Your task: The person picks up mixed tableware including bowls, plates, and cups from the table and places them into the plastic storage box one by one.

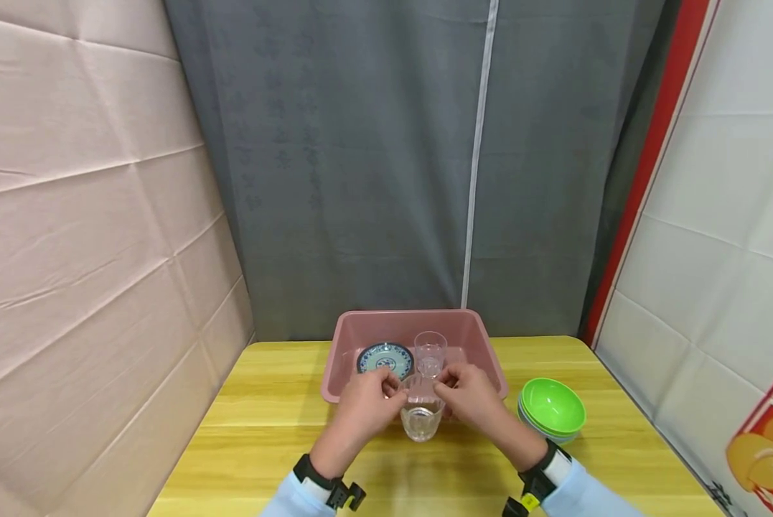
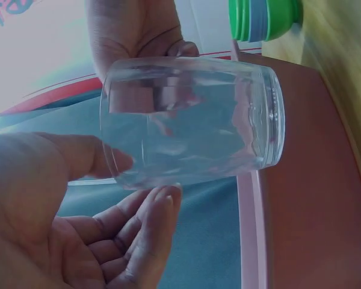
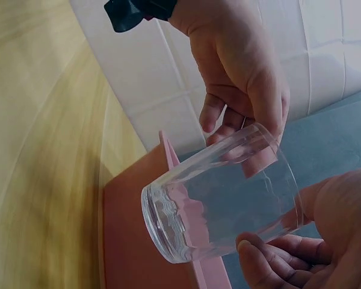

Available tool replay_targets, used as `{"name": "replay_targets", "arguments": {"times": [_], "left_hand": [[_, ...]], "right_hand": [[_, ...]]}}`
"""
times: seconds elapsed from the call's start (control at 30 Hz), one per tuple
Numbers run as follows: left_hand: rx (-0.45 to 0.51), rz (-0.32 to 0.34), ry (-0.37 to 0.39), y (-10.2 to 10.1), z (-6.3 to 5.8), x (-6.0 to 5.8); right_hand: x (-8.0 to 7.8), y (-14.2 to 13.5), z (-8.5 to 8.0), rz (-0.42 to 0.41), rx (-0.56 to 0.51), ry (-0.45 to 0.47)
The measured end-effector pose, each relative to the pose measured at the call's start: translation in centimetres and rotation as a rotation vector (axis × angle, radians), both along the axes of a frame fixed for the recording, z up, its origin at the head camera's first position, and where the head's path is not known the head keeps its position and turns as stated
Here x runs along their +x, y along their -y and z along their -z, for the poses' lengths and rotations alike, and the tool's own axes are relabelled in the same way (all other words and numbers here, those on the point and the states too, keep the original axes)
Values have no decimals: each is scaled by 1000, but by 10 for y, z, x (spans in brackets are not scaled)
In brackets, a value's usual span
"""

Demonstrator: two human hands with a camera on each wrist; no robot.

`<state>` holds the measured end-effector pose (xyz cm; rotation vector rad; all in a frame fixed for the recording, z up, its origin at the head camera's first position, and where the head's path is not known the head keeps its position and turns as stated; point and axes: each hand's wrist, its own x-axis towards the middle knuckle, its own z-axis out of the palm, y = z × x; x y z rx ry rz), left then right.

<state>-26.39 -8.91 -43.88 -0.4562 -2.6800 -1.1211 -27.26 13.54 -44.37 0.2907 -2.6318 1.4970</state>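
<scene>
A clear drinking glass (image 1: 421,422) is held up between both hands, in front of the near wall of a pink plastic basin (image 1: 409,319). My left hand (image 1: 368,401) pinches its rim from the left with thumb and fingers. From the other side, my right hand (image 1: 474,396) pinches the same rim. The wrist views show the glass (image 2: 192,120) as see-through, with a thick base. Inside the basin stand another clear glass (image 1: 430,345) and a plate with a blue pattern (image 1: 386,355); the hands and the held glass partly cover them.
Green bowls (image 1: 554,406), stacked with a bluish one, stand on the yellow wooden table (image 1: 263,424) to the right of the basin. A grey curtain (image 1: 360,179) hangs behind the table. Pale cloth walls (image 1: 102,251) rise at both sides.
</scene>
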Motion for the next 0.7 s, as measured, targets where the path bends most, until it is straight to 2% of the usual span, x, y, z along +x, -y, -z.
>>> {"name": "replay_targets", "arguments": {"times": [0.2, 0.53, 0.7], "left_hand": [[-11, -32, -22, -4, 2, -2], [-12, -36, -4, -3, -3, -2], [-20, -53, -6, -1, -8, -6]], "right_hand": [[4, 4, 3, 7, -11, -6], [12, 4, 6, 1, -15, -14], [23, -4, 8, 32, -41, 18]]}}
